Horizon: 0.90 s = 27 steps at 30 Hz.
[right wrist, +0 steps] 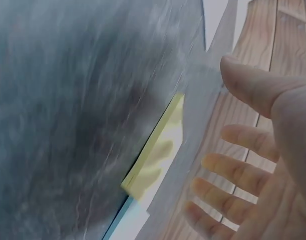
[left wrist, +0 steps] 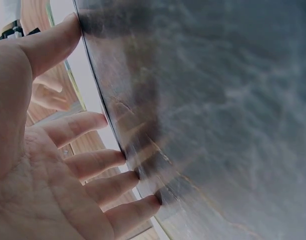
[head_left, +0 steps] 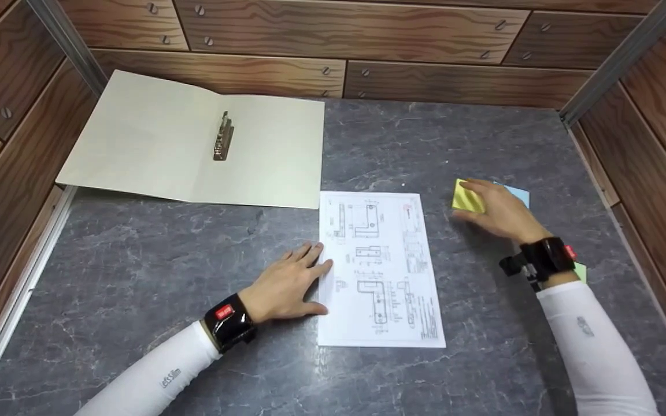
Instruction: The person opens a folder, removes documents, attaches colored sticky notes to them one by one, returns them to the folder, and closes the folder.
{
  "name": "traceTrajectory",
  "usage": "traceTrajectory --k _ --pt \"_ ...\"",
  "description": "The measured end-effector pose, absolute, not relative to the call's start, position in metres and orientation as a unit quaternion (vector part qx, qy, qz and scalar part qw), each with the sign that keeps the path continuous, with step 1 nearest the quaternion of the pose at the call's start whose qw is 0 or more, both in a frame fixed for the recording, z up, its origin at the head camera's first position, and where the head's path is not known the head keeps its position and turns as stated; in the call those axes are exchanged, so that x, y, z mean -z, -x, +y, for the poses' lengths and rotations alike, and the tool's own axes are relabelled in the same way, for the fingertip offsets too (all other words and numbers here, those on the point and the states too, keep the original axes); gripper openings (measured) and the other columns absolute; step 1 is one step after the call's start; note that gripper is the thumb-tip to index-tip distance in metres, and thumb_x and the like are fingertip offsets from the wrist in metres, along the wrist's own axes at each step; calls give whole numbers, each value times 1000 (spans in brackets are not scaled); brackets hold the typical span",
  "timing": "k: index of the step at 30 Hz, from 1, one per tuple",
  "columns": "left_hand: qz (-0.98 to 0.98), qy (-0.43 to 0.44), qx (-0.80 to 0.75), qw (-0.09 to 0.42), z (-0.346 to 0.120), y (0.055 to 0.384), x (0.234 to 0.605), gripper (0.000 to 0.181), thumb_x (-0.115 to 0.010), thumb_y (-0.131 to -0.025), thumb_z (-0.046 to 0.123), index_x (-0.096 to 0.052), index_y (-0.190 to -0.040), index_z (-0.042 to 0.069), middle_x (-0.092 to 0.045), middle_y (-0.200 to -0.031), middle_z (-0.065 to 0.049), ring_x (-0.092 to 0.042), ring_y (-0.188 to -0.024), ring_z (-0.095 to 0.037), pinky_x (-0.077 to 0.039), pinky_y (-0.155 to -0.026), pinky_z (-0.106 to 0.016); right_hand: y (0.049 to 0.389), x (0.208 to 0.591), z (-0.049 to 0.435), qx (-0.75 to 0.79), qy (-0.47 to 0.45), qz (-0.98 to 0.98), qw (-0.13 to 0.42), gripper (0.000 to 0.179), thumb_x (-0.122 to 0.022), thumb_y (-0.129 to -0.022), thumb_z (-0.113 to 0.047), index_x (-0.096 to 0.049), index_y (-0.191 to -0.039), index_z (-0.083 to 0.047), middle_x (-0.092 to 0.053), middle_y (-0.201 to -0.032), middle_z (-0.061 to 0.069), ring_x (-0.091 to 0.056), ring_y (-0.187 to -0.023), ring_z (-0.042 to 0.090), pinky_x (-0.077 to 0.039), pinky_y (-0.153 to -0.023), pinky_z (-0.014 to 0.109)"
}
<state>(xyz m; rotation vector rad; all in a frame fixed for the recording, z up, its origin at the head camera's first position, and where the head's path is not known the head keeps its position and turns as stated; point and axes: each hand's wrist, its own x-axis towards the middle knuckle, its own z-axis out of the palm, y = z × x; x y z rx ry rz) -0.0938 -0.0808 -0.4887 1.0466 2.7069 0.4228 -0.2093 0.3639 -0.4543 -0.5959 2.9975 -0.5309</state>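
Observation:
A stack of printed technical drawings (head_left: 396, 260) lies in the middle of the table, portrait way up. At its left edge, my left hand (head_left: 289, 283) rests with fingers spread and fingertips on the paper's margin. To the right, my right hand (head_left: 503, 211) hovers over a yellow sticky note pad (head_left: 467, 197), thumb and fingers apart. In the right wrist view the yellow pad (right wrist: 157, 155) shows clear of the fingers (right wrist: 237, 170), with their shadow on it. A blue sticky note pad (head_left: 518, 195) sits right beside it, partly hidden by the hand.
An open cream folder (head_left: 269, 153) with a metal clip (head_left: 224, 137) lies at the back left, its right part near the drawings' top corner. Something green (head_left: 581, 272) peeks out behind my right wrist. Wood-patterned panels (head_left: 425, 34) wall the table (head_left: 194, 271) at the back and sides.

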Motion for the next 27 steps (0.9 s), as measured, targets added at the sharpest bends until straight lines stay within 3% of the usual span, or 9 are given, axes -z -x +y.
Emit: traceTrajectory --k 14,21,27 --pt "919 -357 -139 93 -81 93 490 92 -76 -86 61 -49 -154 6 -32 -163 -25 -31 -150 -46 -32 -120 -60 243 464 378 172 160 970 56 68 -83 -89 -23 -54 -142 9 -59 -135 34 -59 -111 46 -47 -92 61" --pt "919 -358 -138 93 -81 93 489 92 -76 -86 62 -49 -154 6 -32 -163 -25 -31 -150 -46 -31 -120 -61 246 466 378 167 159 971 60 67 -83 -88 -20 -55 -140 12 -58 -133 37 -57 -114 49 -46 -95 64" --pt "918 -361 -140 88 -82 93 488 91 -77 -86 60 -50 -153 5 -34 -162 -26 -33 -149 -46 -33 -120 -59 246 467 377 161 151 974 50 68 -85 -87 -21 -56 -139 13 -58 -126 37 -55 -106 47 -45 -90 62"
